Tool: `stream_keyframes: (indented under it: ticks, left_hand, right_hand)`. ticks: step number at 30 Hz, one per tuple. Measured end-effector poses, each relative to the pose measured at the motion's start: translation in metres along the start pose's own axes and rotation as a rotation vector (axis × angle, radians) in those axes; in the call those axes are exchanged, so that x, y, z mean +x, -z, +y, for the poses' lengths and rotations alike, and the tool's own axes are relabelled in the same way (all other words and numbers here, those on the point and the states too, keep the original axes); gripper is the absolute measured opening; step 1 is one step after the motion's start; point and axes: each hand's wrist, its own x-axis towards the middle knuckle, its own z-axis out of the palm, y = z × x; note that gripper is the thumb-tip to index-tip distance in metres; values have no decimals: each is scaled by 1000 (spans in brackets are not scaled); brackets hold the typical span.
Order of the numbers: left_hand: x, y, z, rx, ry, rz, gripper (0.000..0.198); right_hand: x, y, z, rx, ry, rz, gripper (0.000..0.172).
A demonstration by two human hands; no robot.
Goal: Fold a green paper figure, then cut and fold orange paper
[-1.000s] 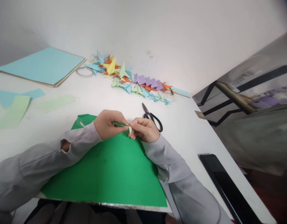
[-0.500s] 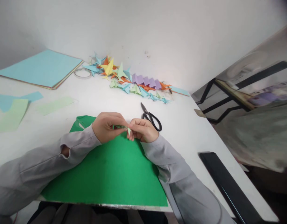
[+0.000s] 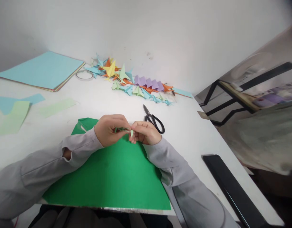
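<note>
Both of my hands meet over the far edge of a large green sheet [image 3: 108, 177] lying on the white table [image 3: 188, 133]. My left hand [image 3: 109, 129] and my right hand [image 3: 144, 132] are closed, pinching a small folded pale green paper piece [image 3: 127, 130] between their fingertips. The piece is narrow, with a small point hanging down by my right fingers. Black-handled scissors [image 3: 154, 120] lie shut on the table just beyond my right hand.
A row of folded paper figures [image 3: 134, 84] in several colours lines the wall. A tape roll [image 3: 84, 74] and a stack of coloured sheets [image 3: 43, 70] sit at the back left. Loose paper scraps [image 3: 13, 110] lie left. A black bar [image 3: 231, 190] crosses the right table edge.
My hands stay together on the folded piece, with only small finger shifts. The view has tilted slightly.
</note>
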Motion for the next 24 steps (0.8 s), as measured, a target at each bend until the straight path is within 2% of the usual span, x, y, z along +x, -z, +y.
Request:
stream_keyframes:
  ticks: [2, 5, 8, 11, 15, 19, 24]
  left_hand:
    - [1, 1, 1, -14, 55, 16, 10]
    - [2, 3, 2, -29, 138, 71, 9]
    - [3, 4, 1, -33, 192, 136, 6]
    - [3, 4, 1, -52, 221, 149, 4]
    - [2, 3, 2, -79, 235, 137, 4]
    - [3, 3, 1, -93, 236, 149, 3]
    - [3, 4, 0, -103, 243, 157, 4]
  right_hand:
    - [0, 0, 1, 4, 57, 21, 34]
    - [-2, -1, 4, -58, 296, 137, 27]
    - [-4, -2, 9, -277, 570, 277, 19]
    - [-6, -3, 13, -521, 735, 366, 12]
    - [-7, -3, 13, -685, 869, 412, 8]
    - [-8, -2, 10, -800, 987, 400, 10]
    - [-8, -1, 9, -867, 1046, 406, 13]
